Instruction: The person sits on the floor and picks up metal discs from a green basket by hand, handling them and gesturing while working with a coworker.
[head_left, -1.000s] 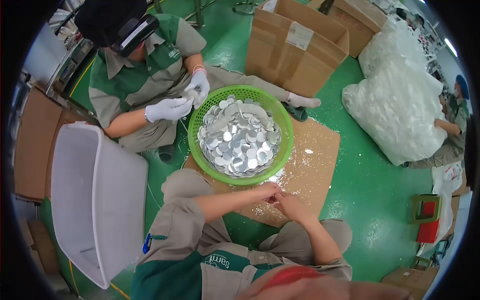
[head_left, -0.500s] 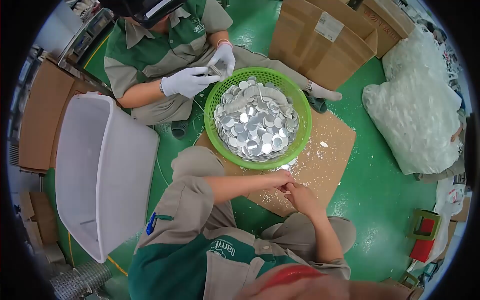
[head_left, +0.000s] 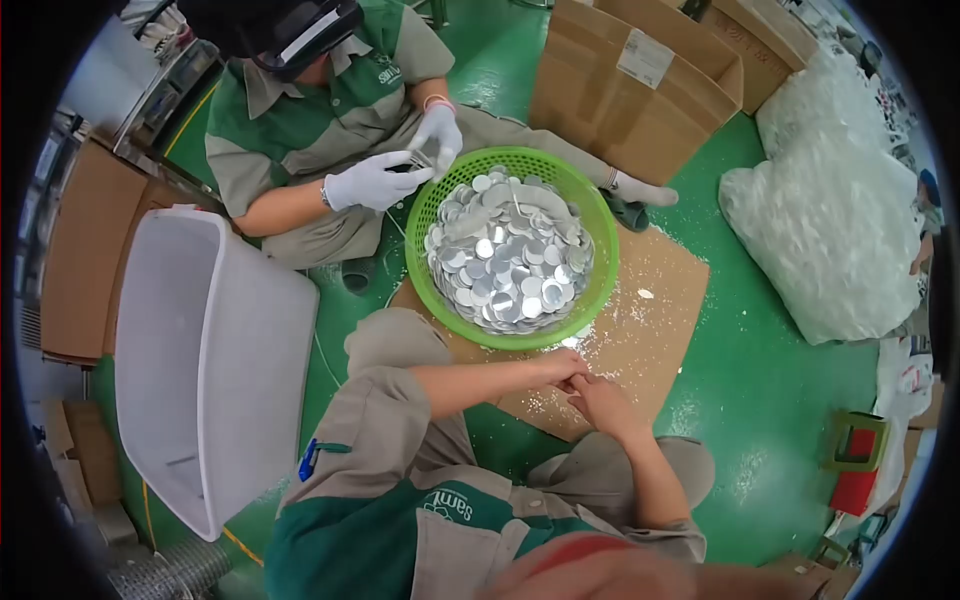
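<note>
My left hand (head_left: 560,368) and my right hand (head_left: 603,400) meet just in front of a green plastic basket (head_left: 420,270). Their fingers are closed and pressed together at the fingertips. Whatever lies between them, if anything, is hidden or too small to make out. Many round, shiny silver discs (head_left: 510,265) fill the basket, some of them lined up in curved stacks near its far side. Under my hands and the basket lies a flat cardboard sheet (head_left: 665,290) strewn with small white bits.
Across the basket sits a co-worker (head_left: 300,130), whose white-gloved hands (head_left: 375,182) hold a small stack of discs. A large pale tub (head_left: 255,360) stands at left. Cardboard boxes (head_left: 620,95) are at the back, a big translucent plastic bag (head_left: 820,250) at right.
The whole view has shifted slightly, with the basket a little lower in it. My hands stay together in much the same pose. The co-worker's gloved hands have shifted slightly around their discs.
</note>
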